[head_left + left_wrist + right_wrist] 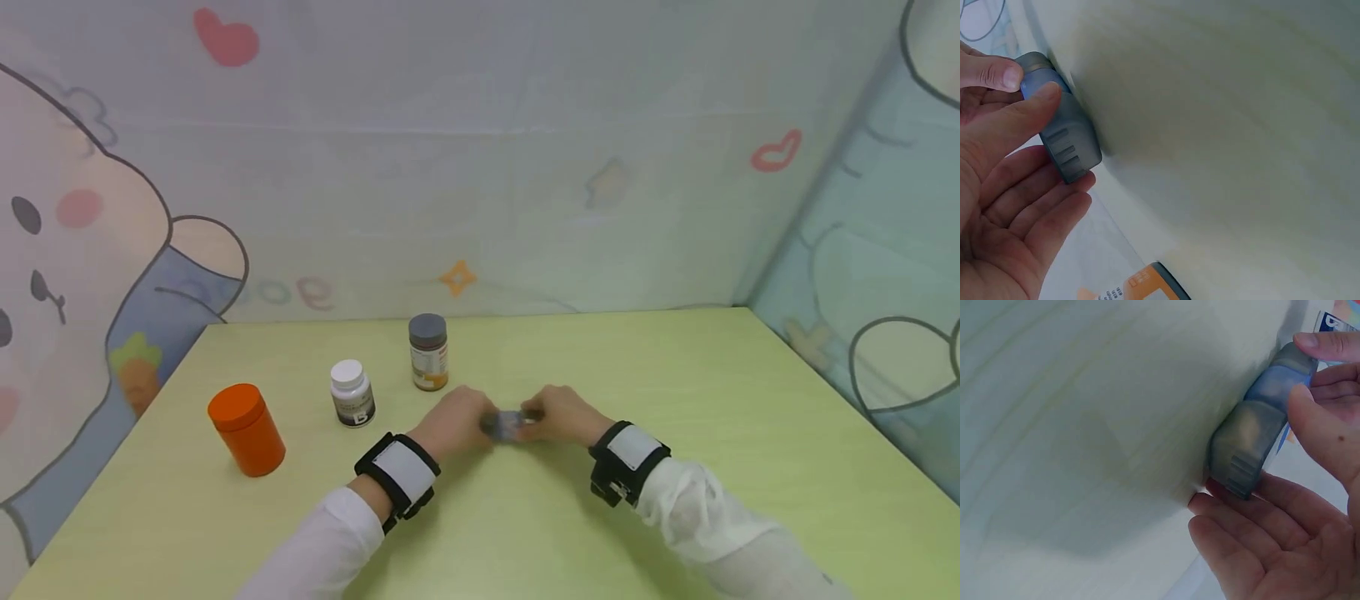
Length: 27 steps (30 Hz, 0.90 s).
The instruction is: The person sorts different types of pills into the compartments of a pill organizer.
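Note:
A small translucent plastic case with grey ends and a blue middle is held between both hands, low over the table. The left hand grips one end; in the left wrist view its thumb lies on the case, with fingers beneath the ridged grey end. From the other side, the right hand holds the case, its thumb pressing the top and its fingers below, as the right wrist view shows of the case. The hands partly hide the case in the head view, where it is blurred.
Left of the hands stand an orange jar, a white bottle with a dark label, and a grey-capped bottle. The light green table meets a printed cloth backdrop behind.

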Tool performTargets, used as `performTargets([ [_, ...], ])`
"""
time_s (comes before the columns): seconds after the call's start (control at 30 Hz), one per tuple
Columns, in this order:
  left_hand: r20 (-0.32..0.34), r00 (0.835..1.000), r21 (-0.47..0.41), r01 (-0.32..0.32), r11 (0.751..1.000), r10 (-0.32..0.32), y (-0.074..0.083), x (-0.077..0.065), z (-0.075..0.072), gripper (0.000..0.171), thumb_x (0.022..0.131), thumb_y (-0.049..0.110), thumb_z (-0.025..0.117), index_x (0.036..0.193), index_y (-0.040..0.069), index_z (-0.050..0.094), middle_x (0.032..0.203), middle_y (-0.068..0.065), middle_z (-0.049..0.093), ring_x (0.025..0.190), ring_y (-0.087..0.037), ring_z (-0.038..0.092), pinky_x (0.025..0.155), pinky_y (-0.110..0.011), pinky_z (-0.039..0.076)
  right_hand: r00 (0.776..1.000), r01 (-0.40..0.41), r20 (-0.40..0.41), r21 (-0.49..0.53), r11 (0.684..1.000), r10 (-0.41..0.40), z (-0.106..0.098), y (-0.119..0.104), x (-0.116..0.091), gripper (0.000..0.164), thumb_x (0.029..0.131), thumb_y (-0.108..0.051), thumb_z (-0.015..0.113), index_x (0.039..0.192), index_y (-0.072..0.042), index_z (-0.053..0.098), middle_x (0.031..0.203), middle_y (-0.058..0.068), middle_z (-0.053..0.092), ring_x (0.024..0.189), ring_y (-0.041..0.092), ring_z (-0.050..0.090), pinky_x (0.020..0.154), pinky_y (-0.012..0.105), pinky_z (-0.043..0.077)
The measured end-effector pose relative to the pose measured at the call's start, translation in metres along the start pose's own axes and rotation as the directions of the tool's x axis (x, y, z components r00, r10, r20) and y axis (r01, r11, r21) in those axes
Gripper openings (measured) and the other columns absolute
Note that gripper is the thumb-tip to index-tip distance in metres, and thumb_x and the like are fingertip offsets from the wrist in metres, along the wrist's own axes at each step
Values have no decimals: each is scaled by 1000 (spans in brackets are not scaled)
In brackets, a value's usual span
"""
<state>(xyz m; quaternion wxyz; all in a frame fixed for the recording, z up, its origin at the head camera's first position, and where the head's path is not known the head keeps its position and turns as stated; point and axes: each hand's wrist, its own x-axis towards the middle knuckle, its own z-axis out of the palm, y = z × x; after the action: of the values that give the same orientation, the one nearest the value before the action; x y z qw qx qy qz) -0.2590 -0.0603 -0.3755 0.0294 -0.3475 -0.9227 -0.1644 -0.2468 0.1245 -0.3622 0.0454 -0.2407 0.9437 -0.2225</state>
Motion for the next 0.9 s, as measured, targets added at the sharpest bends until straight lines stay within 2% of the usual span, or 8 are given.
performTargets([
  [0.07,2,1000,-11,11,1000,-11,1,0,0,26,62,9,80,86,6,72,79,1,66,70,-9,55,68,-22,45,1000,-1,-3,15,1000,2,1,0,-1,41,73,-21,75,104,4,65,90,11,67,75,15,55,65,27,45],
  [0.13,5,1000,-18,13,1000,-13,1,-1,0,25,62,8,80,86,6,72,79,1,67,70,-9,55,67,-21,45,1000,6,-1,33,999,-6,2,2,-3,54,72,-21,76,115,6,59,103,15,65,84,17,57,72,28,46],
  [0.27,11,1000,-25,13,1000,-13,2,-4,1,27,62,9,80,87,6,72,79,1,67,70,-9,55,68,-22,45,999,45,16,106,993,-47,4,3,-6,45,76,-19,73,113,4,61,103,12,65,78,13,53,67,25,44],
  [0.43,-17,999,-67,26,997,-28,3,-9,0,30,61,10,82,89,5,72,82,0,67,74,-10,57,71,-23,46,996,92,-5,121,988,-92,3,-1,-5,32,79,-19,70,103,2,67,94,8,68,70,7,50,63,21,43],
  [0.5,-32,999,-91,26,996,-29,3,-10,0,32,61,9,82,90,4,71,84,-1,67,76,-11,58,71,-23,46,996,89,-14,94,992,-88,3,-5,-4,25,77,-17,71,95,1,70,82,3,68,64,6,46,59,20,40],
  [0.63,-42,999,-131,20,991,-26,6,-12,-1,32,60,9,82,89,3,70,84,-2,67,76,-12,57,70,-22,45,996,83,-19,-3,997,-83,3,-15,-5,13,75,-12,72,68,-3,66,57,-5,51,53,6,37,52,18,32],
  [0.7,-40,999,-137,12,991,-17,7,-13,-2,31,59,9,83,87,4,70,82,-2,67,74,-12,57,69,-22,45,995,94,-25,-66,993,-96,5,-20,-7,20,75,-10,71,60,-6,59,53,-6,43,50,6,34,49,17,28],
  [0.9,-38,999,-137,-9,991,4,6,-12,-2,31,58,11,83,86,5,71,80,0,67,72,-10,56,67,-21,44,968,209,-83,-260,943,-237,9,-21,-11,24,74,-7,70,58,-7,52,53,-5,44,51,7,33,48,18,30],
])
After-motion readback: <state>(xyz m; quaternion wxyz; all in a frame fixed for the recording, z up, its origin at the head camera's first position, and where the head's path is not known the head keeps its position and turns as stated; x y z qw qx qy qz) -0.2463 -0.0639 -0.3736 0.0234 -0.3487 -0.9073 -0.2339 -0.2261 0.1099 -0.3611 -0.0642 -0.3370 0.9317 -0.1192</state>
